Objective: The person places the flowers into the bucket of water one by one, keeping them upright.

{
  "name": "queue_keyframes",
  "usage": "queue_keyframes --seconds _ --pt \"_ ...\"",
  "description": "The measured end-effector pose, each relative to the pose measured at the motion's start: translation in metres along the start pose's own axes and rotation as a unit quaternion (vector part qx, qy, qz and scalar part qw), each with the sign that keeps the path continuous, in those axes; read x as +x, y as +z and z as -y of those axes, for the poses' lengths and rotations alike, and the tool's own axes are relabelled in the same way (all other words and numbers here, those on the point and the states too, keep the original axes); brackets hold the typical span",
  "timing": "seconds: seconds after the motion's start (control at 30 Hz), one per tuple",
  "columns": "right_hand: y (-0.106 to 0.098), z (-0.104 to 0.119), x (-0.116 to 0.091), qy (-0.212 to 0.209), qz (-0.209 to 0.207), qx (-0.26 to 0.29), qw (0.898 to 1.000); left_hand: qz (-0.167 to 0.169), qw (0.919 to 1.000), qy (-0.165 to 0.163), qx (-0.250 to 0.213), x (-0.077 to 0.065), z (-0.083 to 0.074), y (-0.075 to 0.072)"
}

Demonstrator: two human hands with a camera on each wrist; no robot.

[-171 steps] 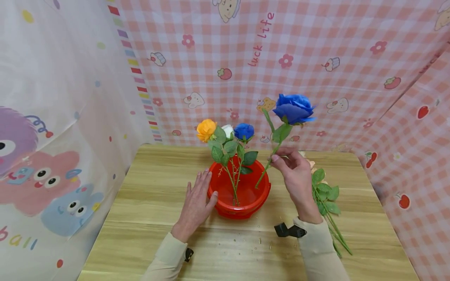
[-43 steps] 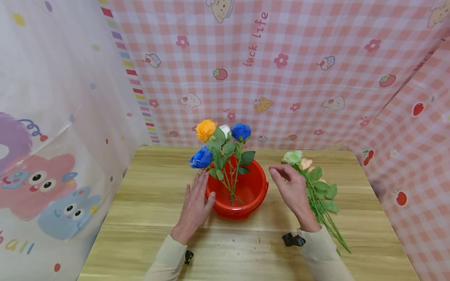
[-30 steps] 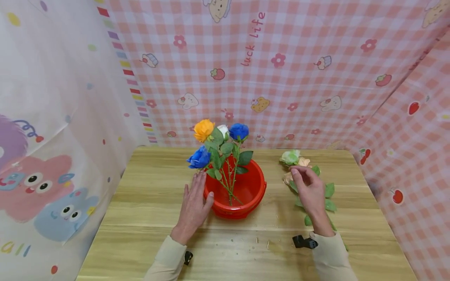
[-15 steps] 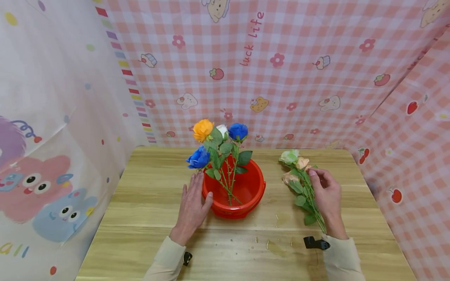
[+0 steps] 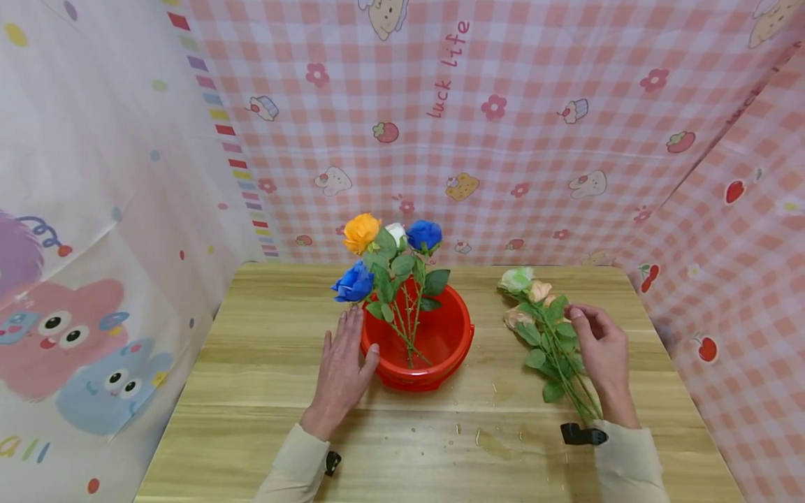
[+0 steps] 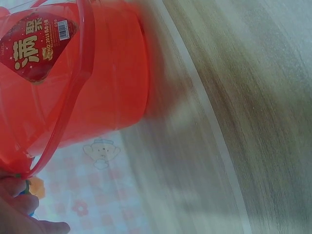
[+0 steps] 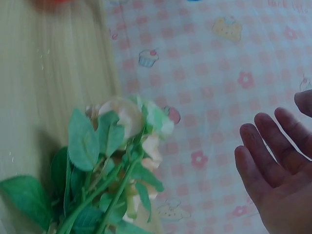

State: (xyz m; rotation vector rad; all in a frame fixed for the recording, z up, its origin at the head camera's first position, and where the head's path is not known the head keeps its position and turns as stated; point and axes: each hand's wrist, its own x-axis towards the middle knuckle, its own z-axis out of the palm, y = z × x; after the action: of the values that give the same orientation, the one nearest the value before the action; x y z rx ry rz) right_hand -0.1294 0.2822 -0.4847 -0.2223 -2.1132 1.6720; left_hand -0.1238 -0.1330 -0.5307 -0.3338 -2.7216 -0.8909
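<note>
A red bucket holds an orange rose, a white rose and two blue roses, their stems leaning on the inside. My left hand rests its straight fingers against the bucket's left side. In the left wrist view its fingers show at the lower left, by the bucket's handle. My right hand is beside a bunch of pale green and peach roses lying on the table. Its fingers, loosely bent, hold nothing in the right wrist view.
The wooden table carries small water drops and wet patches in front of the bucket. A pink checked cloth hangs behind the table's far edge, and a white patterned cloth hangs on the left.
The second blue rose, earlier pinched in my right hand, now stands at the bucket's left. My right hand has since moved right, past the lying roses. My left hand has stayed at the bucket.
</note>
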Motion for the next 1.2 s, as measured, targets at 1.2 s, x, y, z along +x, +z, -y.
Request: queue_keyframes --seconds 1.2 --pt "-0.038 -0.054 0.032 0.045 0.216 -0.161 0.962 0.009 0.9999 -0.003 0.007 0.000 -0.001 -0.003"
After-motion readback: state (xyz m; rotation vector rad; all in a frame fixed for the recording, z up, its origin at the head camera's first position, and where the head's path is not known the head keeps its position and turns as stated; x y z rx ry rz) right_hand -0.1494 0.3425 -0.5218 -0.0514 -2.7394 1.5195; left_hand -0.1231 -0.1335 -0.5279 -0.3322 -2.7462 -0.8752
